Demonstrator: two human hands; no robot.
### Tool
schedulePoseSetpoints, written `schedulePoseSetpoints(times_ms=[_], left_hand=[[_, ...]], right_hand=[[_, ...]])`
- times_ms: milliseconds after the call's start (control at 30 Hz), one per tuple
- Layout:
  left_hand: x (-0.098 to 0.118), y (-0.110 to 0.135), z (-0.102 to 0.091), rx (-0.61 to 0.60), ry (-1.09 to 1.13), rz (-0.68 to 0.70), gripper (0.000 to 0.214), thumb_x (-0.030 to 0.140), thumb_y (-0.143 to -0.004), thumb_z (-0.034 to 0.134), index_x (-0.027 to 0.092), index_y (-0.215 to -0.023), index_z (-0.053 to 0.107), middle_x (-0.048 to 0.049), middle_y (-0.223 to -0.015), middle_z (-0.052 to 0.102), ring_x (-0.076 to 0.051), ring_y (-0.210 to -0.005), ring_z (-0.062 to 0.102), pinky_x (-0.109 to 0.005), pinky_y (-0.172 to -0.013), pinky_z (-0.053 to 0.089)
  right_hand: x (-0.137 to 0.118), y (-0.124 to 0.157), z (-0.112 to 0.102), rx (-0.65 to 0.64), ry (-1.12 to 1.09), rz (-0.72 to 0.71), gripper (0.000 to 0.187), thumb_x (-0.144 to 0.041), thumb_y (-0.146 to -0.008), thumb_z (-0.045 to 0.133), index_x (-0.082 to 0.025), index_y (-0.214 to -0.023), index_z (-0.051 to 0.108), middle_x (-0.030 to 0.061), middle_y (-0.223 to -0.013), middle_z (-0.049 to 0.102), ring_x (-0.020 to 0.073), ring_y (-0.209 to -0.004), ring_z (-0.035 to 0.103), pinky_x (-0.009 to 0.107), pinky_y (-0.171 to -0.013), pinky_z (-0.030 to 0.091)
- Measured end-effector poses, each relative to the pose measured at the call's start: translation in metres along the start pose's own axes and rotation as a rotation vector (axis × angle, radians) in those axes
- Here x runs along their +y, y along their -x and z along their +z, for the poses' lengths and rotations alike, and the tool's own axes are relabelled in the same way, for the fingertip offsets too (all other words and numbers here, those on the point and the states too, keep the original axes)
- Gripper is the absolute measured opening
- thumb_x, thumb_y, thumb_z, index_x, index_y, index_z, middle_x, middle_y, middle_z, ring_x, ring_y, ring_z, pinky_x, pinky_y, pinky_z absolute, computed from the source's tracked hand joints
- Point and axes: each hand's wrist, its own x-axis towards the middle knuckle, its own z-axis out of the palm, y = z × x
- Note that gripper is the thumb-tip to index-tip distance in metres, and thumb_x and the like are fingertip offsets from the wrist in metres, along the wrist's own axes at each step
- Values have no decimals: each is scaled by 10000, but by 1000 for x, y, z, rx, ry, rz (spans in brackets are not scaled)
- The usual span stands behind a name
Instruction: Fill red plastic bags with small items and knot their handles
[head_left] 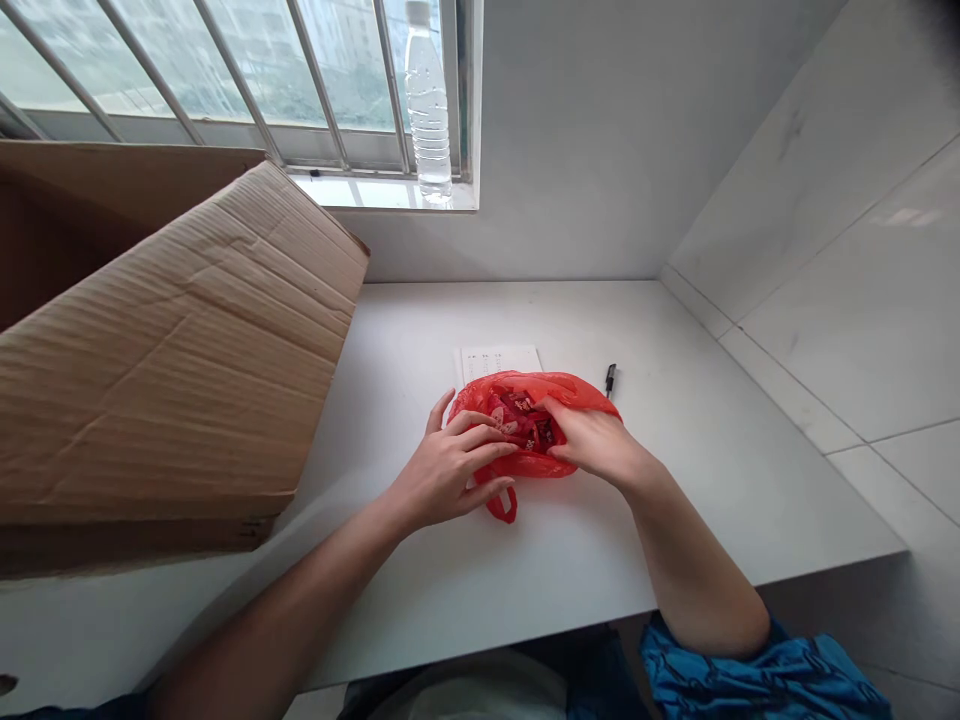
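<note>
A red plastic bag (574, 388) sits on the white table with its mouth open toward me. Inside lie several dark red packets (517, 408) with pale printing, partly hidden by the bag and my fingers. My left hand (457, 462) rests at the bag's left and near rim, fingers spread and gripping nothing. My right hand (592, 437) reaches into the right side of the bag. Its thumb and forefinger show apart beside the packets; the other fingers are hidden. A loop of the bag's handle (504, 507) lies on the table at the near side.
A large open cardboard box (180, 350) stands at the left. Behind the bag lies a white sheet with writing (499, 359), and a black pen (610, 378) is to its right. A clear bottle (429, 110) stands on the sill by a barred window. Tiled wall bounds the table's right.
</note>
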Motion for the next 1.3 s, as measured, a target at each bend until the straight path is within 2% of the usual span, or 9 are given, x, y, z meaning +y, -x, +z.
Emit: schedulePoseSetpoints(times_ms=[167,400,533,633,800,933,1033,1167,1300], left_hand=[[-4,2,0,-49,4,18,316,419,-903,626,363,-1210,676,-5,-1173,712,-234,-1203,582,-577,-1227,45],[1,5,-21,-23,-75,42,519,529,-856,654,311,-1323,595,-66,-1315,632,-267,-1273,531,-554,-1224,124],[7,27,-31,-67,-132,69,722,587,-821,662,296,-1449,461,-102,-1423,536,-293,-1328,479,-554,-1207,194],[9,41,-26,-56,-200,49,811,539,-810,695,263,-1504,377,-150,-1503,433,-323,-1386,415,-586,-1203,182],[10,31,-10,42,-299,14,654,319,-852,687,264,-1459,452,-173,-1530,389,-339,-1434,348,-609,-1195,190],[8,14,-10,142,-180,2,273,161,-871,610,287,-1098,693,-87,-1403,557,-289,-1350,466,-596,-1196,194],[0,3,-23,262,163,-179,154,227,-921,549,241,-953,699,-81,-1249,651,-250,-1188,581,-522,-1133,328],[-12,-30,-54,622,825,-559,311,463,-901,610,181,-1014,676,-108,-1070,709,-232,-1022,651,-343,-891,497],[-11,-76,-83,942,1244,-467,308,458,-812,738,205,-956,637,-46,-974,700,-174,-959,663,-276,-855,499]], right_hand=[[0,-7,-4,-40,-13,29,225,-157,-845,564,-247,-1032,648,14,-927,710,190,-780,648,276,-603,438],[-7,4,-22,253,21,1,318,-197,-966,476,-201,-1268,576,74,-1071,712,199,-889,670,297,-725,474],[1,20,-27,340,131,10,235,-171,-977,450,-228,-1112,634,34,-992,708,181,-767,637,291,-642,425],[8,19,-25,459,299,-5,191,-188,-969,486,-211,-1057,655,78,-1029,679,225,-900,605,332,-748,415],[7,-6,-13,546,471,-30,171,-266,-899,637,-188,-1045,678,153,-1238,566,288,-1074,491,440,-941,359],[11,-21,-1,534,440,-29,33,-192,-852,673,-183,-838,702,141,-1190,575,284,-1086,479,481,-1024,323],[17,-26,-8,638,199,-96,120,-171,-859,641,-200,-754,691,102,-1135,591,255,-1078,521,503,-1064,303],[12,-33,-51,816,-496,-182,85,-307,-816,660,-223,-823,661,88,-1286,538,258,-1242,502,477,-1078,355],[-9,-45,-95,683,-1225,-365,81,-316,-841,546,-238,-819,540,44,-1285,612,226,-1277,520,427,-1031,432]])
